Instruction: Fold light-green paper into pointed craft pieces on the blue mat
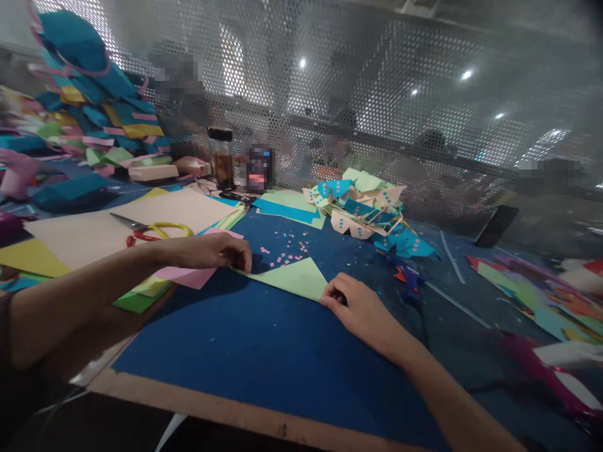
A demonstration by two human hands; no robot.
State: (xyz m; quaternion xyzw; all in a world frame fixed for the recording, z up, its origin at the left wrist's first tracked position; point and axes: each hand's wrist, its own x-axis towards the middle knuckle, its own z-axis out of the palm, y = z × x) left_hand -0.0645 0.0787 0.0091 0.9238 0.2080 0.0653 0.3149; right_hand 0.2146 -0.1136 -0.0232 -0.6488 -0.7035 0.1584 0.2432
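Observation:
A light green sheet of paper [296, 278], folded to a triangle with its point away from me, lies on the blue tabletop [235, 364]. Its left corner is pinched in my left hand [221, 250], whose fingers curl down over it. At the opposite corner my right hand [351, 298] grips the paper between thumb and bent fingers. The folded edge runs between both hands, on the side nearest me. Small pink and blue paper bits [287, 251] are scattered just beyond. A pink sheet [193, 276] lies partly under my left hand and wrist.
Scissors [151, 231] with red and yellow handles rest on a large pale sheet [94, 220]. Folded paper boats [372, 207] are heaped at the back. To the right are a blue glue gun [409, 276] and a magenta one [551, 376]. A lidded bottle [221, 160] stands by the mesh screen.

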